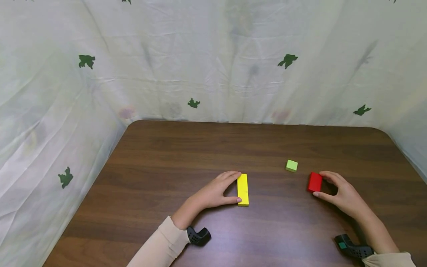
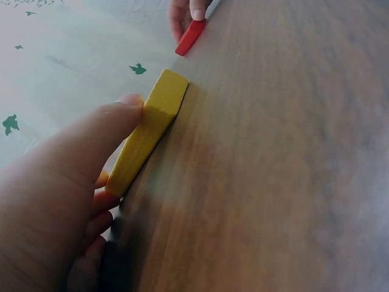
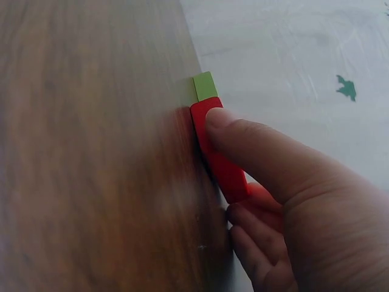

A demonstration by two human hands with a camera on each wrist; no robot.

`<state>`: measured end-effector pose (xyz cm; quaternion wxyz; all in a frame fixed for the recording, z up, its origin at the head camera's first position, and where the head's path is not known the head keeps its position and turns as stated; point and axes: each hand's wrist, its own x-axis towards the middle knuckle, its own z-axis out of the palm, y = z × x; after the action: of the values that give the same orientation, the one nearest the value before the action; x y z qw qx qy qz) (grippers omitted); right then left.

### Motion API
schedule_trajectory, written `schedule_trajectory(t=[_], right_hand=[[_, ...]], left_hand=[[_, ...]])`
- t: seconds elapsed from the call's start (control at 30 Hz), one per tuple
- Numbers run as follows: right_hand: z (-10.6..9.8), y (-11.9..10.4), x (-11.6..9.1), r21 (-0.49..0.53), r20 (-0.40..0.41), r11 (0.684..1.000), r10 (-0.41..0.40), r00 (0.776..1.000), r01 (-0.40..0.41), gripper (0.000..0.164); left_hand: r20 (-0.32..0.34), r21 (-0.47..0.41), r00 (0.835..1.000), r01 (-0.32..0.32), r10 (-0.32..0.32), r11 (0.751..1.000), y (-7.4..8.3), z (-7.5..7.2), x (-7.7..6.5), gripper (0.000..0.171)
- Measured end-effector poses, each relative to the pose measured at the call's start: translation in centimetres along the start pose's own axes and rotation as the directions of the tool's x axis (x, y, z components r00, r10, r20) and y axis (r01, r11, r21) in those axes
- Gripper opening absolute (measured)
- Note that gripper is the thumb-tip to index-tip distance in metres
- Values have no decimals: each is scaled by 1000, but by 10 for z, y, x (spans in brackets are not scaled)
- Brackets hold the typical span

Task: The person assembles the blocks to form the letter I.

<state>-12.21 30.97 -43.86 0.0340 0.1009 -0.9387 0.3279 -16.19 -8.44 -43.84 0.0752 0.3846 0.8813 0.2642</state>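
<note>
A long yellow block (image 1: 242, 190) lies on the table, its length running away from me. My left hand (image 1: 218, 191) pinches its two ends, thumb at the near end and fingers at the far end. In the left wrist view the thumb presses on the end of the yellow block (image 2: 146, 134). Further right, my right hand (image 1: 343, 193) holds a shorter red block (image 1: 314, 182) the same way, thumb near and fingers far. The right wrist view shows the thumb on the red block (image 3: 222, 164). A small light green block (image 1: 291, 165) sits beyond the red one, touched by neither hand.
The brown wooden table (image 1: 186, 148) has rounded far corners. Behind it and to its sides hangs a pale curtain (image 1: 213, 66) with dark green leaf-like patches. Each wrist carries a black camera mount (image 1: 199, 236).
</note>
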Motion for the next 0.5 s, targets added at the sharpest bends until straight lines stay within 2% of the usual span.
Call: schedule_trajectory(t=[0.5], right_hand=[[-3,-9,1,3,-34,1000,-4,999,4,68]], left_hand=[[2,-13,1000,3,-3,1000,-2,1,1,74]])
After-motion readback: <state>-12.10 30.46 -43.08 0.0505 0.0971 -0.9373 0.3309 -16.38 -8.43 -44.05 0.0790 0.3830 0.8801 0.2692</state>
